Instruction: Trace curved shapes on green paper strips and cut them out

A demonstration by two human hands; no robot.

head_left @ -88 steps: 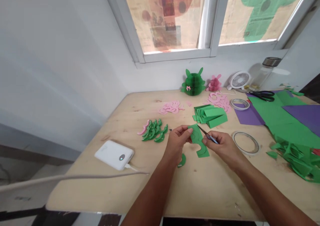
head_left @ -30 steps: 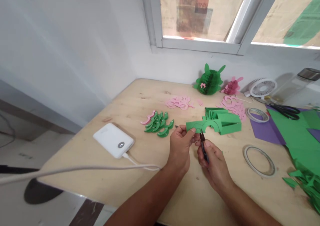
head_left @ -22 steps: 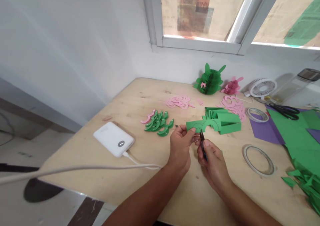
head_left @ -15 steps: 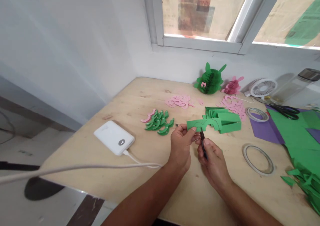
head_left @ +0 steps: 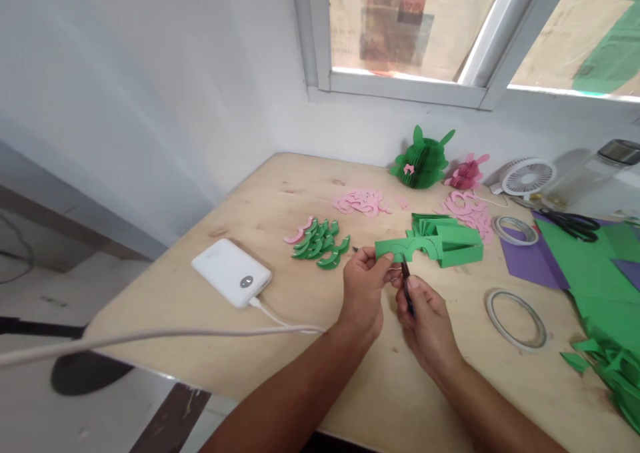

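A strip of green paper (head_left: pixel 393 247) with a drawn curved outline and a rounded notch in its lower edge is pinched between the thumb and fingers of my left hand (head_left: pixel 364 286). My right hand (head_left: pixel 425 309) is closed around a pair of small black scissors (head_left: pixel 407 287), whose handles are largely hidden by the fingers. Their tip meets the strip's lower edge, just left of the notch. Right behind the strip lie folded green paper pieces (head_left: pixel 457 243). A pile of curved green paper cut-outs (head_left: pixel 320 241) sits left of my left hand; a thin dark point sticks out beside that hand.
A white power bank (head_left: pixel 231 273) with a cable lies at left. Pink paper scraps (head_left: pixel 363 202), a green paper figure (head_left: pixel 421 163) and a pink one (head_left: pixel 466 173) are farther back. Tape rolls (head_left: pixel 517 346), black-handled scissors (head_left: pixel 570 224) and a small fan (head_left: pixel 527 176) are at right.
The view has shifted slightly. Both hands keep nearly the same place, with the scissors still at the strip's lower edge.
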